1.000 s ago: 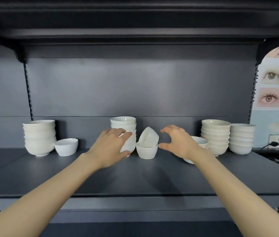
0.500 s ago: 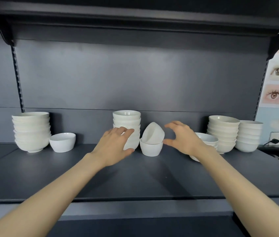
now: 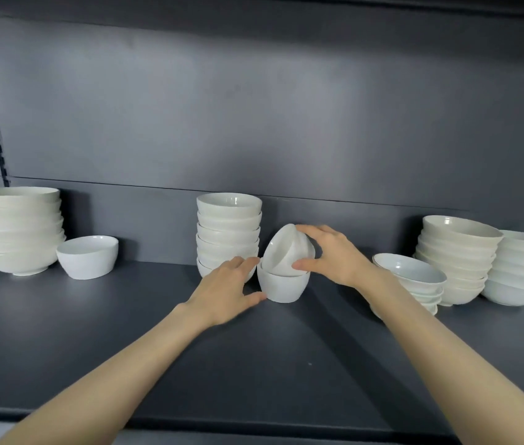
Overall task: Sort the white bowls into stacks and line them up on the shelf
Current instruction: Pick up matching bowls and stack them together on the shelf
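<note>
A small white bowl point(image 3: 281, 250) lies tilted on its side inside an upright white bowl point(image 3: 283, 287) at the shelf's middle. My right hand point(image 3: 331, 256) grips the tilted bowl, fingers over its top and thumb under its rim. My left hand point(image 3: 225, 289) lies open beside the upright bowl, thumb touching its left base. A tall stack of white bowls point(image 3: 228, 229) stands just behind my left hand.
On the dark shelf point(image 3: 254, 364) a wide stack point(image 3: 16, 229) and a single bowl point(image 3: 89, 256) stand at the left. At the right are a low stack of shallow bowls point(image 3: 414, 277) and two taller stacks point(image 3: 456, 258) point(image 3: 520, 268).
My right hand has moved left and closed round the tilted bowl. My left hand slid right from the tall stack to the upright bowl's base. The camera has come closer.
</note>
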The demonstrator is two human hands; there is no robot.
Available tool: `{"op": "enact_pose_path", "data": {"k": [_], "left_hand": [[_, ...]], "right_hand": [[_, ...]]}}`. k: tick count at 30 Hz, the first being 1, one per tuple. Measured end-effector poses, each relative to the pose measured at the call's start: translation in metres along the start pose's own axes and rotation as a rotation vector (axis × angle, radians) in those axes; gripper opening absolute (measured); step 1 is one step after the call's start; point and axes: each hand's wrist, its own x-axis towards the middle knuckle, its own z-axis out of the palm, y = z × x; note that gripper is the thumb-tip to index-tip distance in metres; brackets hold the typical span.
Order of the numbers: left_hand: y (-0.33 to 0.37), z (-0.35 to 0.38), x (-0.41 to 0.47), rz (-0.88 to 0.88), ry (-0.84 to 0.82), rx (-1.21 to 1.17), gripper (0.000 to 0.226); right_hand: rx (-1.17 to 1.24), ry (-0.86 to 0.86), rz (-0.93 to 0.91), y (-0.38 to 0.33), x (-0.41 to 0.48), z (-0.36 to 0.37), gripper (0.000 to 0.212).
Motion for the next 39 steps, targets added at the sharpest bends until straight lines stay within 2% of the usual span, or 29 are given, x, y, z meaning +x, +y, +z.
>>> {"op": "enact_pose_path", "data": {"k": [4,7,14,18,22,25,27,30,36,39], "left_hand": [[0.000,0.015,0.015,-0.019,0.088,-0.076,0.058],[0.001,0.026,0.019,-0.030,0.161,-0.108,0.055],[0.003,0.042,0.020,-0.115,0.142,-0.089,0.055],[-0.002,0.048,0.023,-0.112,0.124,-0.279,0.052],[-0.002,0.056,0.025,-0.145,0.149,-0.577,0.059],[0.000,0.061,0.024,-0.198,0.157,-0.760,0.046],[0.001,0.061,0.025,-0.232,0.162,-0.844,0.046],[0.001,0.063,0.025,-0.242,0.171,-0.886,0.049],[-0.001,0.069,0.026,-0.209,0.134,-0.925,0.043],[-0.002,0.071,0.025,-0.214,0.110,-0.937,0.048]], "right_hand": [[0.025,-0.030,-0.010,0.011,0.014,0.008,0.078],[0.040,-0.010,-0.043,0.014,0.019,0.011,0.067],[0.011,-0.019,-0.106,0.018,0.026,0.018,0.052],[0.151,0.057,-0.028,0.026,0.025,0.020,0.037],[0.314,0.129,0.041,0.033,0.021,0.024,0.040],[0.383,0.136,0.064,0.035,0.018,0.028,0.035],[0.410,0.133,0.081,0.036,0.016,0.034,0.033],[0.449,0.126,0.109,0.040,0.013,0.041,0.031],[0.537,0.150,0.156,0.043,0.007,0.046,0.029],[0.553,0.161,0.178,0.046,0.002,0.044,0.029]]}}
